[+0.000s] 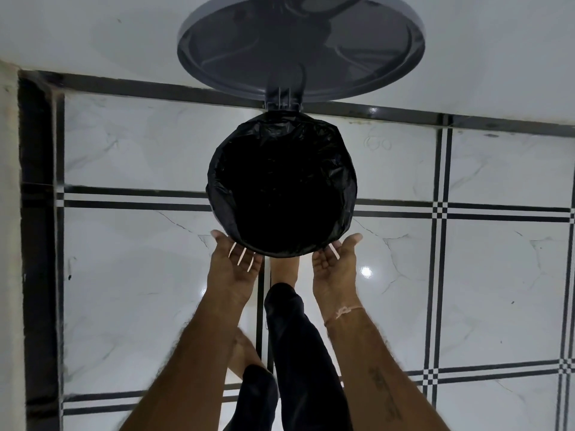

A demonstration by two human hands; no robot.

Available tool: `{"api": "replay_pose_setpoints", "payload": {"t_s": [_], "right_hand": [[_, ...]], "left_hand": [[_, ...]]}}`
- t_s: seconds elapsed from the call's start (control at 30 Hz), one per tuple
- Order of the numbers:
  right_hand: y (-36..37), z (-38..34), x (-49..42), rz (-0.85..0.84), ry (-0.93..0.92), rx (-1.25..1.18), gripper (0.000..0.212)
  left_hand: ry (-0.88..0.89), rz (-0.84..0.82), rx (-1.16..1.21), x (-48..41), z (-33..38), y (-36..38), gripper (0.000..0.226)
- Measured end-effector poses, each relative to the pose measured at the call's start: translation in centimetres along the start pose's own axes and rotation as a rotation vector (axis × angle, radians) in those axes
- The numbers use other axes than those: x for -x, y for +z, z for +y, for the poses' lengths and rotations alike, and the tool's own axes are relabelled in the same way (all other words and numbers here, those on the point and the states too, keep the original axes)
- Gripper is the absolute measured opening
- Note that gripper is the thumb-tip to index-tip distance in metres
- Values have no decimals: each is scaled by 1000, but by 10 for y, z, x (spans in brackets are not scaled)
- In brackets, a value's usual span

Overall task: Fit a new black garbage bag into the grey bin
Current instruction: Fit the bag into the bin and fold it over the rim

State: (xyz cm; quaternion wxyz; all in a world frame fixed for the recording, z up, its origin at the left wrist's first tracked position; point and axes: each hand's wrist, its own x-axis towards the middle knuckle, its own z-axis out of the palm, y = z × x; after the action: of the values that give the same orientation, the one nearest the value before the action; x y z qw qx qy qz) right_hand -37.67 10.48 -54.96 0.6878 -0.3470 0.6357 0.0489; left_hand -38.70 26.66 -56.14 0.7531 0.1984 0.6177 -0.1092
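The grey bin stands on the floor below me with its round grey lid (pixel 301 45) swung up against the wall. A black garbage bag (pixel 281 188) lines the bin, and its edge is folded out over the whole rim, hiding the bin's body. My left hand (pixel 235 269) is at the near left of the rim, palm up with fingers stretched under the bag's edge. At the near right, my right hand (pixel 334 265) lies the same way. Neither hand grips the bag. My foot (pixel 284 270) is at the bin's base between my hands.
The floor is glossy white marble-look tile (pixel 466 290) with black striped borders. A white wall (pixel 93 32) rises behind the bin, and a black skirting strip (pixel 37 244) runs along the left edge. My dark trouser legs (pixel 298 353) fill the lower middle.
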Motion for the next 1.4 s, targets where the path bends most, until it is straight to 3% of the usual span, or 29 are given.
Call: {"api": "replay_pose_setpoints", "payload": {"t_s": [0.17,0.33,0.57,0.73,0.83,1.17,1.23,1.4], "right_hand": [[0,-11,-12,26,-94,135,19],[17,-32,-30,70,9,114,26],[27,-54,-43,77,-64,210,23],[23,-57,-37,-47,-28,198,22],[28,-61,-44,-29,26,195,23],[36,-61,-53,18,42,219,23],[29,-63,-53,-38,49,199,20],[3,-62,-54,-228,86,126,21]], "left_hand": [[31,27,-22,-3,10,4,21],[-8,46,-16,-10,17,5,21],[-69,-8,3,-17,31,3,16],[-119,-32,-52,-24,43,0,16],[-130,-17,-102,-31,45,1,15],[27,-137,-130,-29,40,-7,19],[48,-142,-74,-25,39,-7,28],[17,-139,24,-17,25,-18,23]]}}
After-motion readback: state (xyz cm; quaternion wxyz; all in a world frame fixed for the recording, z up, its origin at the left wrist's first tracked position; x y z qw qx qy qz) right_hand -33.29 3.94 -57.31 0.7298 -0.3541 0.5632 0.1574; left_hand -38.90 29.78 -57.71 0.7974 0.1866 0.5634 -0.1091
